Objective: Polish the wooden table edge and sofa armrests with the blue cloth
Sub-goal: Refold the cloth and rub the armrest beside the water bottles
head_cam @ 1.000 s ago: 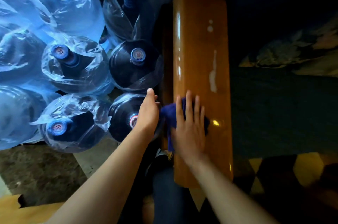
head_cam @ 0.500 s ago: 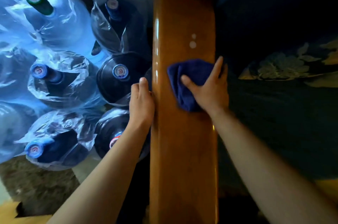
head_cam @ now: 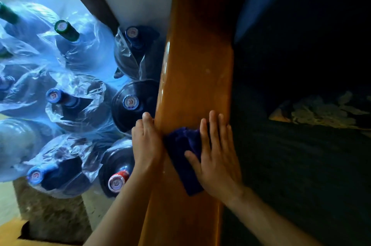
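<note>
Where the glossy wooden armrest [head_cam: 192, 89] runs up the middle of the view, the blue cloth [head_cam: 184, 145] lies bunched on its top surface, about two thirds of the way down the visible length and a little toward the left edge. The right hand [head_cam: 216, 157] presses flat on the cloth with fingers straight and slightly spread, pointing up along the wood; the thumb reaches left across the fabric, and the cloth shows to the left of the palm and below it. Nothing is pinched or curled around: the palm and fingers simply bear down on it. The left hand [head_cam: 146, 143] rests against the armrest's left edge, just beside the cloth, fingers extended along the rounded side of the wood, relaxed and holding nothing.

Highlights streak the armrest's left rim, and faint pale marks show on the wood above the hands. To the right lies the dark sofa seat [head_cam: 301, 165], with a patterned cushion [head_cam: 321, 111] near the right border. To the left, large water bottles [head_cam: 130, 103] stand packed together on the floor, several wrapped in clear plastic bags [head_cam: 80, 97], with caps facing up.
</note>
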